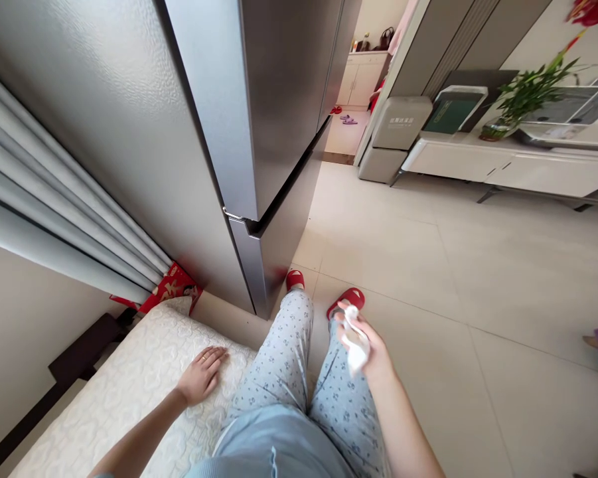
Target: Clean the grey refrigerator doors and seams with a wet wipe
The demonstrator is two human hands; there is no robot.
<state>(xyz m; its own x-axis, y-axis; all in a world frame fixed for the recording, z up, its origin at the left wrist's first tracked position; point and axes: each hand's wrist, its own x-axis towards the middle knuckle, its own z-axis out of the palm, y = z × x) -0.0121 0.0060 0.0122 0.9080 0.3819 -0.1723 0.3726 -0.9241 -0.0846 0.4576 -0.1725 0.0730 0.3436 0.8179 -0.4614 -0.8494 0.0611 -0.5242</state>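
Pale, large floor tiles [508,265] spread between a tall, metallic-grey refrigerator [289,86] and a low, white cabinet on slim dark legs [537,171]. Close in, a cream, quilted mattress [104,411] fills the lower left. Light grey trousers printed with small dark motifs [289,352] reach forward from its edge to a pair of red slippers [351,299], the left one near the refrigerator's lower corner.

Above the right leg, the right hand [364,346] has a crumpled, white wad of soft, thin material [357,350], perhaps a tissue; motion blur hides its exact make. That wad lies within the grip, along the inner side of the hand, facing the other arm. Its long axis runs roughly fore and aft, in line with the shin: a bunched end by the fingertips, farther from the body, and a looser, tapering end hanging back toward the thigh. Fingers and thumb look curled in on it, without a wide gap, though how firmly they press cannot be told.

Well apart, across both legs, the left hand [203,376] rests palm down on the mattress, its fingers extended close together and nothing visible in its hold. Of the two hands, only the right touches the wad.
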